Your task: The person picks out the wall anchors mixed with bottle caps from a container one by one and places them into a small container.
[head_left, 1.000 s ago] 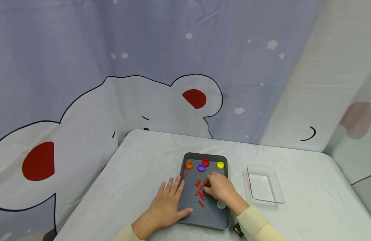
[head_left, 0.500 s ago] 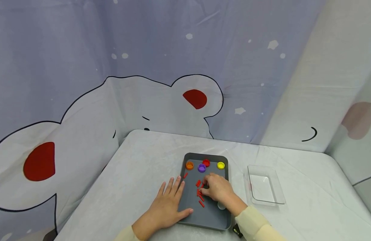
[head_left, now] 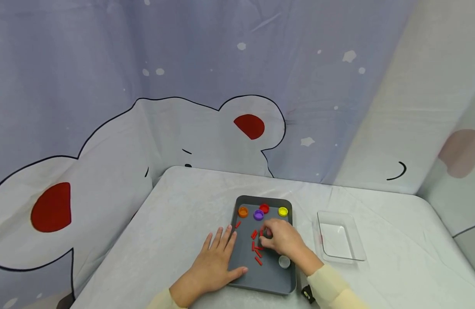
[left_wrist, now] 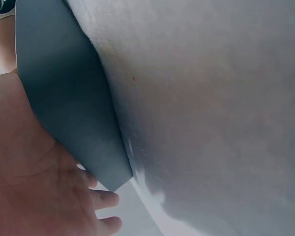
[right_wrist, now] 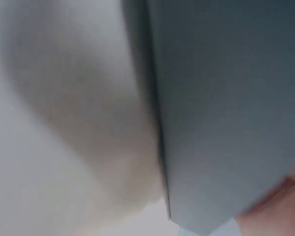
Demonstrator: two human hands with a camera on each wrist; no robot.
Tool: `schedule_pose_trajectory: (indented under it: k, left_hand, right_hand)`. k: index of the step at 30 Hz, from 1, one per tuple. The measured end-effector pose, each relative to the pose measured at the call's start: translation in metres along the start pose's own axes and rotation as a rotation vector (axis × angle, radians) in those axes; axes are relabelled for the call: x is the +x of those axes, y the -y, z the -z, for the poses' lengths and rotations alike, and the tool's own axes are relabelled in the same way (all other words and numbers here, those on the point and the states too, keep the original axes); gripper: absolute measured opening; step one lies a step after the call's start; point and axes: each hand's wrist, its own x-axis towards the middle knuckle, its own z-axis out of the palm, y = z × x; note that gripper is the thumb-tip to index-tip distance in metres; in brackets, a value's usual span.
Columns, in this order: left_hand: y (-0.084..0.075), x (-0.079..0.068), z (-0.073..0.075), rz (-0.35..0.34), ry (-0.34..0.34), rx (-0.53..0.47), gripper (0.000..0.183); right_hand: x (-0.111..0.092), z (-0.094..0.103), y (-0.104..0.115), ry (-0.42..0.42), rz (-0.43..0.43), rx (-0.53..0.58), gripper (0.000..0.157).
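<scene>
A dark grey tray (head_left: pixel 260 283) lies on the table with several short red sticks (head_left: pixel 258 261) loose in its middle. My left hand (head_left: pixel 212 266) rests with straight, spread fingers over the tray's left edge. In the left wrist view, the palm (left_wrist: pixel 34 167) shows beside the tray wall (left_wrist: pixel 69 88). Over the tray, my right hand (head_left: pixel 282 238) pinches one red stick (head_left: pixel 261 233) between thumb and fingers; the fingers partly hide it. Further red sticks lie just left of the thumb. The right wrist view shows mostly tray wall (right_wrist: pixel 226 108), with part of the hand at its lower right.
Small round lids stand at the tray's far end: orange (head_left: pixel 243 212), purple (head_left: pixel 258 215), red (head_left: pixel 264 208) and yellow (head_left: pixel 283 211). A clear round piece (head_left: pixel 284 262) sits near the right wall. Right of the tray stands a clear rectangular container (head_left: pixel 340 237). A black object (head_left: pixel 308 294) lies by the right sleeve.
My right hand has shifted slightly up and right, and the pinched red stick has turned more upright. A nearby stick has swung to lie straight. The left hand stays put.
</scene>
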Motion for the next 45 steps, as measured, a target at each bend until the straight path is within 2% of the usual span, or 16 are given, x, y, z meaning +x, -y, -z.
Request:
schedule_pose_trajectory:
  k: [12, 17, 27, 31, 37, 45]
  left_hand:
    - [-0.001, 0.000, 0.002, -0.001, -0.006, -0.006, 0.097]
    - [0.001, 0.000, 0.001, -0.008, -0.006, -0.014, 0.097]
    - [0.005, -0.001, -0.007, -0.017, -0.034, -0.012, 0.100]
    - [0.003, -0.001, -0.005, -0.024, -0.045, -0.034, 0.099]
    - [0.001, -0.001, -0.002, -0.018, -0.027, -0.038, 0.098]
    - [-0.001, 0.000, 0.000, -0.003, -0.005, -0.021, 0.098]
  right_hand:
    - [-0.017, 0.034, -0.025, -0.097, 0.010, 0.226, 0.016]
    - [-0.027, 0.050, -0.037, -0.089, -0.045, 0.280, 0.017]
    - [-0.051, 0.075, -0.069, -0.160, -0.049, 0.252, 0.018]
    - [-0.062, 0.084, -0.080, -0.185, -0.053, 0.227, 0.017]
    - [-0.077, 0.098, -0.095, -0.222, -0.090, 0.174, 0.017]
    - [-0.093, 0.110, -0.116, -0.229, -0.130, 0.142, 0.018]
